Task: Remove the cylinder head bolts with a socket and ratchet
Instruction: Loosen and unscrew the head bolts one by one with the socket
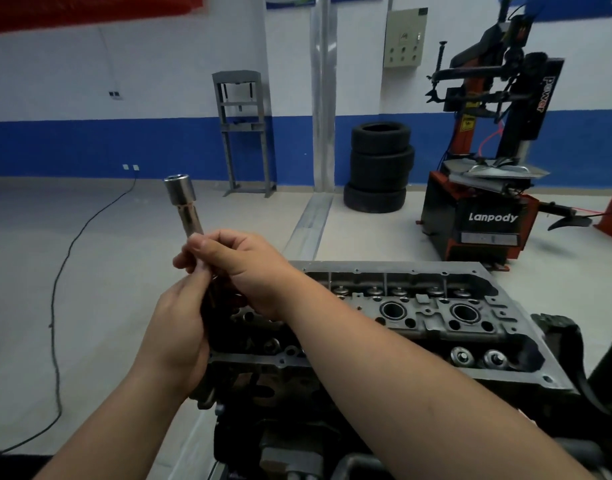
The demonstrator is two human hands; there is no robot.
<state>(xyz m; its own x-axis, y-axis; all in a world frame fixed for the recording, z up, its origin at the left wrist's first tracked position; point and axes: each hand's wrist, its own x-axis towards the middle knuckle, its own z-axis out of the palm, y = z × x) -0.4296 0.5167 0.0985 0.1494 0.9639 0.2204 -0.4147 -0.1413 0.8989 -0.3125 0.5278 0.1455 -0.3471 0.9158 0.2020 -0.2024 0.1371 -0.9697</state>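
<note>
Both hands are up in front of the engine, left hand wrapped around a dark handle, probably the ratchet, and right hand pinching the shaft of the long socket, which points up, looks like he's fitting the two together. The cylinder head sits just below on the stand, none of its bolts touched. Behind: grey floor, stacked tires, a tire changer far right.

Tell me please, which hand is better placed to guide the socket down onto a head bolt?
Probably the right hand: it pinches the socket shaft just above the cylinder head; the left hand grips lower down.
</note>
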